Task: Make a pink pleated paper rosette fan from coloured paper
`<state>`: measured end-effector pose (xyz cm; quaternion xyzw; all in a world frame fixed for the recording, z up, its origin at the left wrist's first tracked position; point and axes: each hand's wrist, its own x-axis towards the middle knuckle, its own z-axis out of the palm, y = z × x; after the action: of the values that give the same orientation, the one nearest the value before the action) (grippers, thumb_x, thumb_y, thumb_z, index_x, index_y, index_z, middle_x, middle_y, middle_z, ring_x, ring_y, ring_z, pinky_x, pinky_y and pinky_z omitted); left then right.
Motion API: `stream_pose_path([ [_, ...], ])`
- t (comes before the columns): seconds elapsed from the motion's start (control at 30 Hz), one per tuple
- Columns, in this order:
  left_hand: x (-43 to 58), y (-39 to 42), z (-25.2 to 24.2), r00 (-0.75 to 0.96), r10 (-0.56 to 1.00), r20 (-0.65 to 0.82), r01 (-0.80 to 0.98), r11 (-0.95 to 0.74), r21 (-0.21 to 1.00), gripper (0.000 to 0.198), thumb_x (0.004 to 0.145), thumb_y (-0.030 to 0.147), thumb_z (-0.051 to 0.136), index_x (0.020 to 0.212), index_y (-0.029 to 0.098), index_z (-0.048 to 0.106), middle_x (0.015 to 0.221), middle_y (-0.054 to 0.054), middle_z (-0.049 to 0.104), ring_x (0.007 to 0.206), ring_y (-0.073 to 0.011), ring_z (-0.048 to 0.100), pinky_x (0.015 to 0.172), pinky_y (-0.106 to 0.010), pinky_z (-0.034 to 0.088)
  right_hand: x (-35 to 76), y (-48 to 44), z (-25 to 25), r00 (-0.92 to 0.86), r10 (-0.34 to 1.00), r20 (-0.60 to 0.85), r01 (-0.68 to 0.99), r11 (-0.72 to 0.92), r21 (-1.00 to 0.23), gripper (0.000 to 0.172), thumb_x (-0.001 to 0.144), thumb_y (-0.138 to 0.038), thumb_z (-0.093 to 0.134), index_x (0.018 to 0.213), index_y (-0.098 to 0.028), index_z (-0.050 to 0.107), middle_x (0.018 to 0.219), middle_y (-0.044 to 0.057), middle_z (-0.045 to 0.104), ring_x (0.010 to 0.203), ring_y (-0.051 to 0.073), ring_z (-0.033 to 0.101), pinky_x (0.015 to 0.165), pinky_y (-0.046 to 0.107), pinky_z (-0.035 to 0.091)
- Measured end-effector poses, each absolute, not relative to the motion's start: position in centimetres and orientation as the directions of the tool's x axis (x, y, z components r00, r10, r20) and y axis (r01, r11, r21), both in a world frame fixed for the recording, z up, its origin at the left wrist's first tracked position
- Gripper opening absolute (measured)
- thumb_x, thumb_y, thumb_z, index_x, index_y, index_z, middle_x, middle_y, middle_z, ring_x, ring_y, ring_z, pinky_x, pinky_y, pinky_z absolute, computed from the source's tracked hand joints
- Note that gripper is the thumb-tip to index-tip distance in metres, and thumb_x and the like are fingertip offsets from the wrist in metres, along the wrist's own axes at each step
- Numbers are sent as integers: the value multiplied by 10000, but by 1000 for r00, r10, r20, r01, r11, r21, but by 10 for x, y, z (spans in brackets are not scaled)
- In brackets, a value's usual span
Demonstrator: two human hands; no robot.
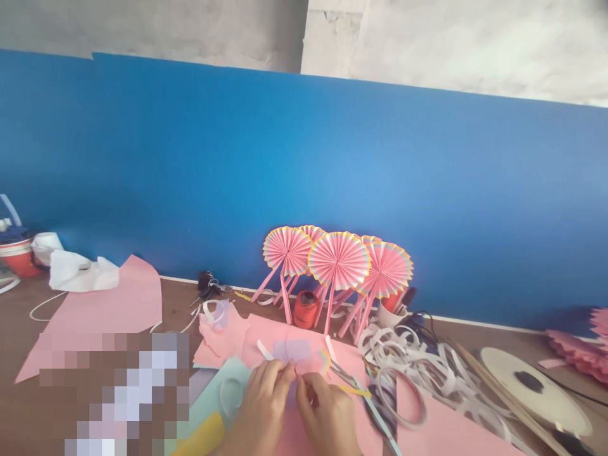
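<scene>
Near the bottom centre, my left hand [266, 399] and my right hand [325, 408] almost meet, fingertips pinched together. Something small and thin, pinkish, shows between them, too small to make out. Beneath my hands lie pink paper sheets [266, 330] and a pale lilac piece [292, 349]. Scissors [342, 373] rest just right of my right hand, beside a yellow strip [355, 391]. Several pleated pink paper fans [338, 261] with yellow edges stand on folded pink legs behind my hands.
A tape roll [401, 398] and tangled white strips [408, 345] lie to the right, then a round cream lid-like object [534, 392]. A red object [306, 309] stands under the fans. Pink paper [118, 307] and white crumpled material [83, 271] lie left. A blue panel [228, 164] rises behind.
</scene>
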<state>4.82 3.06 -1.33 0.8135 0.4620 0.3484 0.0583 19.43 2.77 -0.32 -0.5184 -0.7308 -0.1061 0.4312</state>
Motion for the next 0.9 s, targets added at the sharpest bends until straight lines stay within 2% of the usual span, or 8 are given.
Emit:
stream_pose_path([
  [0.13,48,37,5,220,921,320,509,-388,768,359,885,179,385,1162,221,609,997,-97,658,942,-239,605,829,-370,483,200,22,8,-131,672,729,784,520,-338,279,934,-286,427,739,-189,602,441,-31,581,359,113,544,406,213,344],
  [0.27,47,48,26,190,978,-85,139,58,989,361,853,474,470,780,169,649,698,-46,658,703,-199,617,631,-279,449,209,17,24,-95,655,749,705,576,-414,224,913,-229,443,775,-196,615,511,-9,598,449,129,554,501,235,420],
  [0.4,44,50,37,277,918,-286,-245,355,902,324,706,404,682,925,167,653,831,-52,701,861,-209,639,693,-262,436,215,25,28,112,789,604,570,447,-689,249,934,-297,418,834,-192,621,567,1,615,476,125,562,454,208,433],
  [0.5,44,49,39,366,869,-334,-477,483,734,284,659,257,726,918,168,650,785,-38,697,788,-185,649,745,-282,443,217,33,25,138,866,481,488,362,-794,253,913,-356,448,901,-182,631,681,27,669,523,132,589,467,204,467],
  [0.6,45,48,41,454,838,-301,-573,534,622,116,716,243,691,776,156,643,697,-23,661,663,-156,620,698,-283,450,218,35,24,67,923,378,460,307,-833,265,864,-404,519,965,-207,665,910,59,709,740,176,651,640,243,532],
  [0.73,44,48,41,454,834,-313,-616,548,566,187,749,305,708,717,129,650,642,-15,620,603,-135,586,681,-292,463,214,26,31,-116,977,176,375,208,-903,415,820,-425,580,1188,-235,609,1178,69,647,1064,222,599,906,303,489],
  [0.8,42,49,41,471,827,-307,-611,557,562,213,726,310,741,719,113,659,639,-11,606,592,-124,576,638,-266,454,210,24,36,-201,975,95,359,163,-919,493,812,-408,590,1265,-216,553,1140,74,660,1064,222,597,919,309,473],
  [0.9,40,51,40,491,831,-260,-620,543,566,220,700,299,769,698,110,656,645,-1,592,599,-116,568,618,-250,446,205,24,43,-214,977,10,451,108,-886,391,812,-391,580,1144,-195,644,850,44,706,834,210,642,829,317,486],
])
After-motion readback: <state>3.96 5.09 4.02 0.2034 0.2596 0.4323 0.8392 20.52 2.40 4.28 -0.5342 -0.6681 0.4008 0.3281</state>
